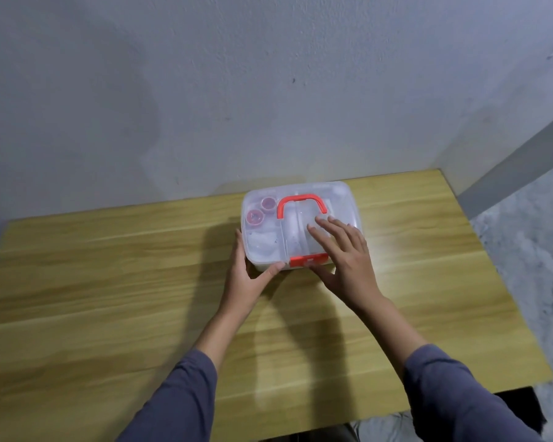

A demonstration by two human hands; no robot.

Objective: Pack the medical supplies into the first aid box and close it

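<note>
Worktop (109,282), pale wood grain, fills lower 2/3 of frame, butted against grey wall at top; nothing loose seen on it.

First aid box (300,228), clear plastic w/ rounded corners, sits centre frame toward the wall edge, directly ahead of both arms. Long axis runs roughly left-right across frame. Lid down, looks closed. Supplies visible thru lid in compartments, incl. two small red-capped jars (261,210) at box's upper left; rest white, too blurred to name.

Left hand (246,275) at box's lower-left corner, fingers up the left side, thumb along front edge; cupping and steadying the box, not clenched.

Right hand (348,253) flat, fingers spread on lid's right half, pressing down, thumb near the latch.

Red handle (301,204) folded flat on lid, just above right fingertips.

Red latch (308,260) at mid front edge, between the two hands, nearer right thumb. Snapped or not: can't tell. Judgement: packing done; only latch check left, best done w/ right thumb.
</note>
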